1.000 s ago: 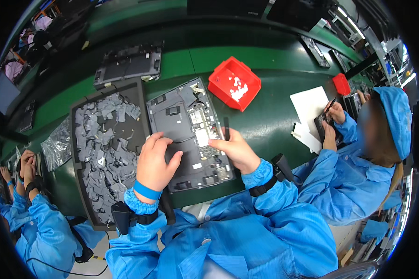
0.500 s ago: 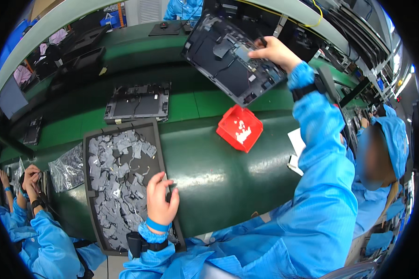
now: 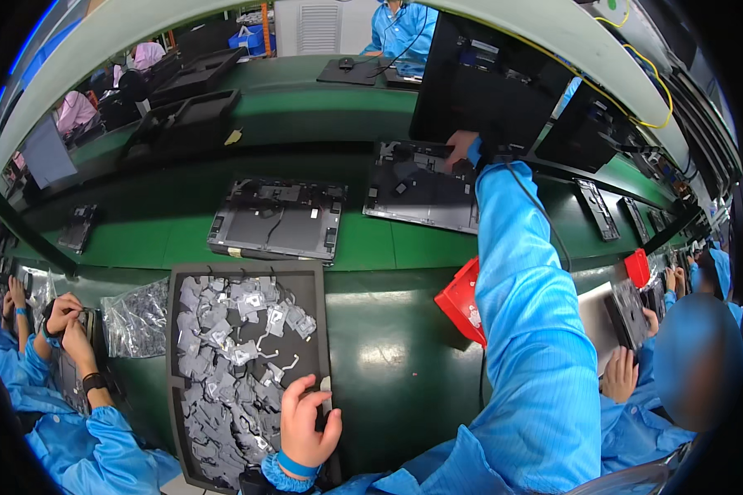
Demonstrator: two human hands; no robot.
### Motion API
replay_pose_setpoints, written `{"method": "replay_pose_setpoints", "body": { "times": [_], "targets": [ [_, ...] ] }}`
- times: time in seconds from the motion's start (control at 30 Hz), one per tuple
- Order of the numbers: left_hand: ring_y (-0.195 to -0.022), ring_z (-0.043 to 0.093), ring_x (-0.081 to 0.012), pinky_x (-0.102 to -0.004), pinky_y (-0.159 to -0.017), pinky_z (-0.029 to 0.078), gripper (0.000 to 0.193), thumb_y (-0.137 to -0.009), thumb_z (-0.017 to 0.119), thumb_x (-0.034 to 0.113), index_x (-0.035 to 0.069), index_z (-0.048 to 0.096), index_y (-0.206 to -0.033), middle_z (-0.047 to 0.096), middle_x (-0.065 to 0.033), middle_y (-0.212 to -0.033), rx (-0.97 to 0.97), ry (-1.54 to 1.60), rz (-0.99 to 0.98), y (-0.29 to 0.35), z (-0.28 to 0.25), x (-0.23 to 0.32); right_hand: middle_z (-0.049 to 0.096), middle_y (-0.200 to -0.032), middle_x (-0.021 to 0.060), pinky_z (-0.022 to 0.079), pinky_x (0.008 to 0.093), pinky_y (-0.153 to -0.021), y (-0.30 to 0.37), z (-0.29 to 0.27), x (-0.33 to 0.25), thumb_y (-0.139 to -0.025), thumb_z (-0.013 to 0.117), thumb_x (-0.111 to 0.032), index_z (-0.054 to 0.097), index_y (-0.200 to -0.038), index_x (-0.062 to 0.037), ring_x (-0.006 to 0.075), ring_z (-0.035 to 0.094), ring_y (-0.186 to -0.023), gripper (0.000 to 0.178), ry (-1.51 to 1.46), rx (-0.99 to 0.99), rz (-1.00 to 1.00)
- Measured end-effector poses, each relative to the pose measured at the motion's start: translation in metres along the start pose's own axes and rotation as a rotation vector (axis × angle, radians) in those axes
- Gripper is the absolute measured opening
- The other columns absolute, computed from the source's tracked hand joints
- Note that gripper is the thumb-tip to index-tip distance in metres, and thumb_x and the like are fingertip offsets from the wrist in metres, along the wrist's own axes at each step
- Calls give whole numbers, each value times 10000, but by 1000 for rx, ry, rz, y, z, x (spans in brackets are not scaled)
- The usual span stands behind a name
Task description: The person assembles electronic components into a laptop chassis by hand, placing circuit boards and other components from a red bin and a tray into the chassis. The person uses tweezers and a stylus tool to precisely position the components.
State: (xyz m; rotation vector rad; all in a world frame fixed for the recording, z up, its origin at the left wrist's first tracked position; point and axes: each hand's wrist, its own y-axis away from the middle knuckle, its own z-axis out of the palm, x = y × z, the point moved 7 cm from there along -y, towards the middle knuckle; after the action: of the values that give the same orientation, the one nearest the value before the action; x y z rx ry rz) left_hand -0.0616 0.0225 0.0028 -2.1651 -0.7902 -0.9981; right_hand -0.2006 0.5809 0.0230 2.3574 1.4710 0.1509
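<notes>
My right arm is stretched far forward, its hand [image 3: 462,148] at the upper edge of an opened laptop base [image 3: 418,191]. The fingers seem to grip that edge, though the sleeve hides part of the hand. This base rests on the green work surface. A second opened laptop base [image 3: 285,216] lies to its left. Near me, my left hand [image 3: 309,426] is over the right rim of a black foam tray [image 3: 321,330], fingers loosely bent and apart, with nothing visible in them. The tray holds a heap of small grey sheet-like parts [image 3: 223,363].
A red bin [image 3: 461,304] with small white pieces stands partly behind my right sleeve. A clear plastic bag [image 3: 137,322] lies left of the tray. Black monitors [image 3: 491,91] stand beyond my right hand. Co-workers' hands handle devices at both sides.
The laptop base in my right hand has gone from raised and tilted to lying flat on the green surface. My left hand stays by the tray's right rim.
</notes>
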Motion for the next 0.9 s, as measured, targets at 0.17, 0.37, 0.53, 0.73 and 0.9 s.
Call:
{"method": "replay_pose_setpoints", "body": {
  "times": [0.17,0.37,0.53,0.73,0.9],
  "targets": [
    [-1040,475,-346,-396,-905,386,279,-668,617,19,-5,548,-937,445,-208,-1148,0,-18,-2,-4,1,-3,622,-794,180,474,431,-672,-40,7,-57,-735,574,-236,650,-854,-50,338,598,-761,234,120,391,-198],
    [-1043,473,-341,-403,-905,388,283,-665,613,8,-15,545,-938,430,-215,-1162,32,2,-39,-4,-4,-4,607,-906,227,435,377,-784,-54,71,-253,-623,687,-488,604,-945,66,335,582,-886,646,-201,114,-577],
    [-1032,480,-332,-399,-884,401,279,-658,618,5,-13,547,-928,432,-215,-1162,45,47,-43,-4,-5,-4,609,-911,182,432,364,-768,-64,71,-262,-548,744,-494,604,-951,53,311,576,-878,694,-165,-25,-393],
    [-1019,487,-335,-397,-878,404,279,-662,620,9,-12,545,-931,441,-214,-1151,62,87,-30,2,-7,-5,534,-732,62,395,296,-543,-59,82,-261,-621,766,-265,613,-882,-15,185,510,-681,392,-730,-382,-223],
    [-1021,488,-344,-397,-881,405,269,-669,616,12,-13,547,-928,451,-214,-1138,62,49,-1,2,-8,-2,517,-678,26,311,256,-400,-13,33,-256,-669,735,-160,619,-854,-37,117,465,-540,251,-952,-124,-213]
  ]
}}
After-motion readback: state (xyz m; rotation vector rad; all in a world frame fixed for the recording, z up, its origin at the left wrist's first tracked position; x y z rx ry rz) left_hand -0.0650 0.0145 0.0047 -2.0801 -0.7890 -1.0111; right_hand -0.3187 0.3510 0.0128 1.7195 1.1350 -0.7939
